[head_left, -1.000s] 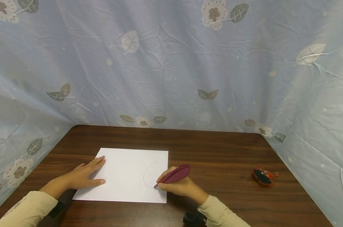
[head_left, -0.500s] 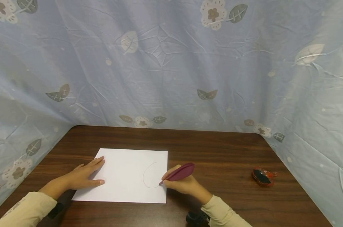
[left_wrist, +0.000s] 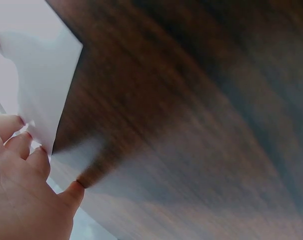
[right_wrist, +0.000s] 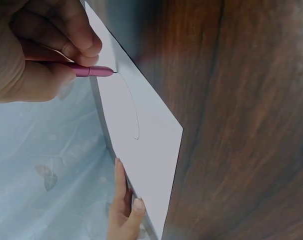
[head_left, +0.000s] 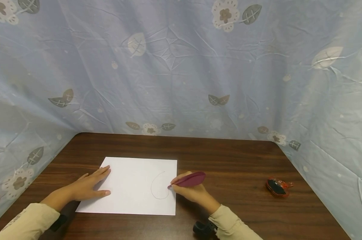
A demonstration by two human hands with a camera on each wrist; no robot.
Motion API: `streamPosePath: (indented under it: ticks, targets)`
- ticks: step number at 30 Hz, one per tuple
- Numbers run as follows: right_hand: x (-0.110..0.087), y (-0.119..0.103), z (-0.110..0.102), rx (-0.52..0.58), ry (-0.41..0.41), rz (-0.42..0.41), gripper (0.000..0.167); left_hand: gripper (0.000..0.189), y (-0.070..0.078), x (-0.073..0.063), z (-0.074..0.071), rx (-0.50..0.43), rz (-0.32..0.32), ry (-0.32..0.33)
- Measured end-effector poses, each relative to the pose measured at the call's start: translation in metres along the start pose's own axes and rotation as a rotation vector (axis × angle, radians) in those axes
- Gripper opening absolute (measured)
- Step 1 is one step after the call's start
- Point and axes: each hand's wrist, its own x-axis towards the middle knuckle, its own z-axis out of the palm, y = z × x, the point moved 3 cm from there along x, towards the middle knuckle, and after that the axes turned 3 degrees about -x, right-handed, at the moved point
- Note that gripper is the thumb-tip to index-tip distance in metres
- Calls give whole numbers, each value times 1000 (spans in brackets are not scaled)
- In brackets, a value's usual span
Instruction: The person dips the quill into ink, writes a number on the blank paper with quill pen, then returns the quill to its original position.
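A white sheet of paper [head_left: 130, 186] lies on the brown wooden table. My left hand [head_left: 86, 186] rests with spread fingers on its left edge; in the left wrist view the little finger [left_wrist: 74, 192] reaches past the paper onto the wood. Near the sheet's right edge my right hand [head_left: 191, 190] pinches a feather-shaped maroon pen [head_left: 191, 180] between thumb and fingers. Its pink barrel [right_wrist: 91, 71] and tip touch the paper in the right wrist view. From the tip runs a thin curved line [head_left: 151, 188], a round shape with a gap at its upper right.
To the right on the table [head_left: 228, 160] lies a small red and black object [head_left: 277, 186]. A pale blue curtain [head_left: 181, 83] with leaves and flowers hangs behind and at both sides. Below the right sleeve sits a black wrist device [head_left: 204, 229].
The pen tip has gone right, then up, and the curved line has grown along its bottom and right side. My left hand has stayed in place on the paper.
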Motion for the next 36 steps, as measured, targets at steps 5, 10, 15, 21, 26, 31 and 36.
streamPosePath:
  ticks: [5,10,15,21,26,31,36]
  targets:
    - [5,2,5,-15,21,3,12,88,-1,0,0,0,-2,9]
    - [10,2,10,-50,46,22,11,88,-2,1,1,15,1,14]
    - [16,0,16,-46,58,39,11,89,-2,1,1,25,-2,10]
    - [20,-4,25,1,46,14,11,88,-1,0,0,12,-6,6]
    - [21,-9,31,31,33,-52,13,88,-1,0,0,15,-6,5]
    - [20,-12,38,81,-4,-65,13,88,-2,1,1,22,-7,5]
    - [19,-14,43,89,-15,-46,12,88,-2,1,1,28,0,9]
